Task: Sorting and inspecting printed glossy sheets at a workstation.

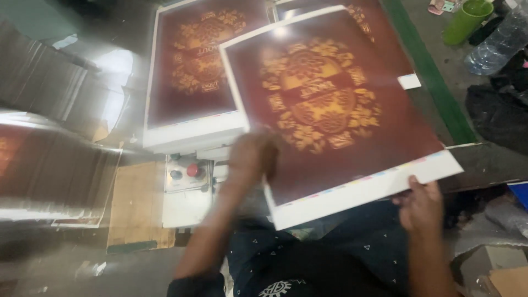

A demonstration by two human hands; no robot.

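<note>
I hold a large printed sheet (pixel 330 110), dark maroon with a gold ornamental design and a white border. My left hand (pixel 250 157) grips its left edge and looks motion-blurred. My right hand (pixel 421 206) pinches the white bottom edge near the right corner. The sheet hangs tilted above a stack of matching printed sheets (pixel 192 82) on the left. Another matching sheet (pixel 385 38) shows partly beneath it at the upper right.
A control panel (pixel 187 173) with a red button and dark knobs sits under the stack. A blurred shiny machine part (pixel 49 165) fills the left. A green cup (pixel 467 19), a plastic bottle (pixel 498 44) and dark bags (pixel 495 110) lie at the right.
</note>
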